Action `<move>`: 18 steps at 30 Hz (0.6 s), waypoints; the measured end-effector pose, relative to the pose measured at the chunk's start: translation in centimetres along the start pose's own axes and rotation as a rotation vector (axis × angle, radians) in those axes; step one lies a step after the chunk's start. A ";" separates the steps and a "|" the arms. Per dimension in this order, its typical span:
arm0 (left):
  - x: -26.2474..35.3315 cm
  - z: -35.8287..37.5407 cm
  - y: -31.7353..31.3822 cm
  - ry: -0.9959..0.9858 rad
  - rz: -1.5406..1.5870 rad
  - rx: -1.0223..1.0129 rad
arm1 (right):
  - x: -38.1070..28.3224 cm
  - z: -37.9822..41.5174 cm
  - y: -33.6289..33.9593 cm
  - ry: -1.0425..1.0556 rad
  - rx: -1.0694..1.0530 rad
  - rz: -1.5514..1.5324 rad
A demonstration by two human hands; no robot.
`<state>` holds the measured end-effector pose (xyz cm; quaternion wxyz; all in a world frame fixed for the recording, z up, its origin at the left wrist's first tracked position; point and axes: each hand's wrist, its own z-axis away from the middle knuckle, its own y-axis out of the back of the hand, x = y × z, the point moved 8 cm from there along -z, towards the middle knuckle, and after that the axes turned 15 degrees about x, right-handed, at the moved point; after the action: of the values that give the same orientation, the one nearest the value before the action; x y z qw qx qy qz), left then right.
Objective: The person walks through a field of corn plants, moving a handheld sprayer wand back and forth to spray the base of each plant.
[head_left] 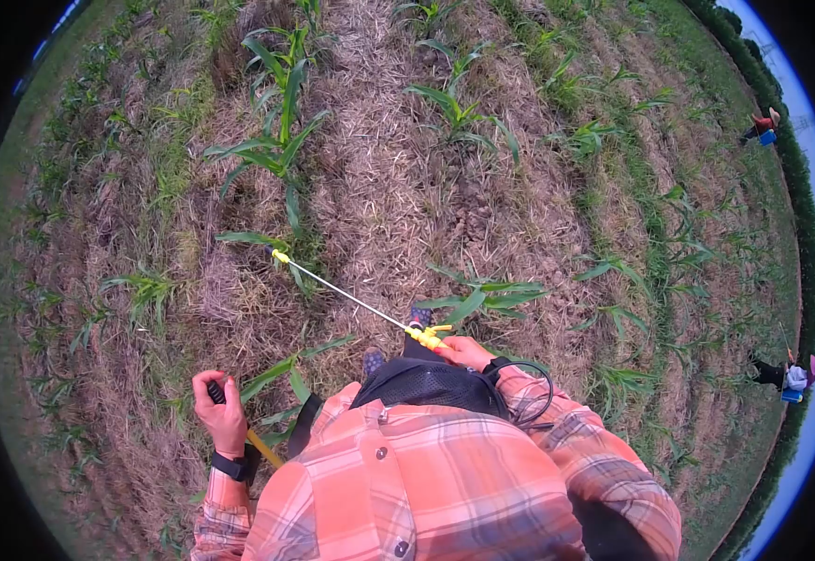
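Note:
My right hand (469,353) is closed around the yellow handle of a spray wand (349,298), in front of my waist. The thin metal lance runs forward and left, and its yellow nozzle (280,255) is over the straw beside a young corn plant (281,154). Out to the left, my left hand (224,416) grips the black end of a pump lever (215,392). A yellow bar (264,448) of that lever passes behind my wrist. From beside my right wrist a black hose (543,379) loops back. The sprayer's tank is out of view.
Corn plants stand in rows on straw-covered ground, one (491,297) close by my feet and another (286,379) near my left hand. Green weeds (650,206) grow between rows. Far right, two people (764,123) (797,376) carry blue tanks. Trees line the field's edge.

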<state>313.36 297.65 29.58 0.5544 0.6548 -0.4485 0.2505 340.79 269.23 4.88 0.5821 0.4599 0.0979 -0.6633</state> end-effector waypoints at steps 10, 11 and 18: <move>0.2 -4.1 -17.9 -0.121 -0.190 -0.137 | 5.4 -5.4 9.7 -0.185 0.266 -0.212; 0.5 -4.4 -18.9 -0.094 -0.211 -0.158 | 6.8 -5.4 10.7 -0.276 0.298 -0.291; 4.4 -6.3 -23.0 -0.064 -0.185 -0.197 | 14.3 -4.6 17.3 -0.563 0.641 -0.585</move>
<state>336.37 301.89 23.34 0.6219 0.6435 -0.4261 0.1321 359.46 257.28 -1.05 0.2060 0.3724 -0.1463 -0.8930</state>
